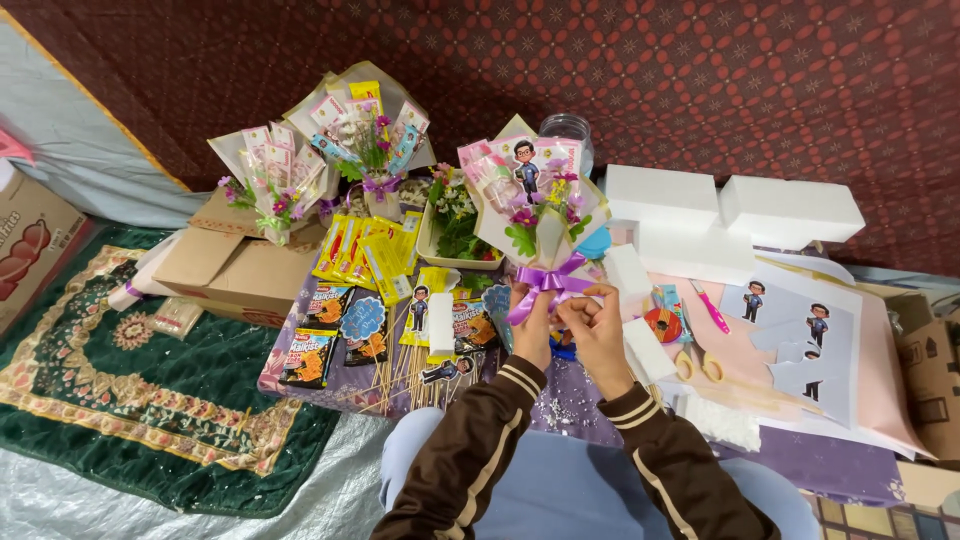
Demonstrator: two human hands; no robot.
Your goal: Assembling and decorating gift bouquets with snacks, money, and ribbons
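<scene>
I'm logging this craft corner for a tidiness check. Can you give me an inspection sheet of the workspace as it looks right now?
Surface: low table under a purple cover, with white crumbs near the front edge.
Job's things: wrapped bouquet held upright, purple ribbon at its neck.
Clutter: two finished bouquets on cardboard boxes, snack packets, wooden skewers, white foam blocks, scissors, cut-out figure sheets.
Grippers: left hand and right hand both pinch the ribbon.
Cables: nothing seen.
Surroundings: green patterned rug, dark red patterned carpet, silver sheet on the floor.
</scene>
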